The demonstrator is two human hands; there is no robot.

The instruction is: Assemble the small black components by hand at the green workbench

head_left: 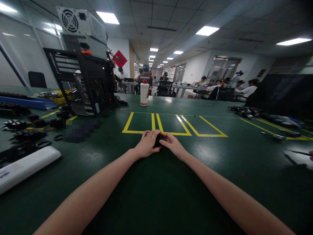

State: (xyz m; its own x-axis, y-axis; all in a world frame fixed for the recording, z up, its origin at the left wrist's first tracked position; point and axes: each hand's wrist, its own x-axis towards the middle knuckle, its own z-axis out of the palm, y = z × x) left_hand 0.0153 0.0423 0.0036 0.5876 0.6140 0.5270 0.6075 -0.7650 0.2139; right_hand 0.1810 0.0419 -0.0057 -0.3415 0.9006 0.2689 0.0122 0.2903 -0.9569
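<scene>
A small black object [158, 140] sits between my two hands, just in front of the yellow tape outlines [156, 133] on the green table [156, 189]. My left hand [148, 143] is wrapped over its left side and top, fingers together. From the right, my right hand [172, 145] holds its edge with thumb and fingers. The hands nearly meet around it and cover much of its shape, so what it is cannot be made out.
Left stands a black computer case [91, 85] with metal power supplies [81, 26] on top. A white bottle [144, 94] is beyond the tape. A white long object [29, 166] lies left, tools [273, 136] right. A person's fingers [311, 156] show at the right edge.
</scene>
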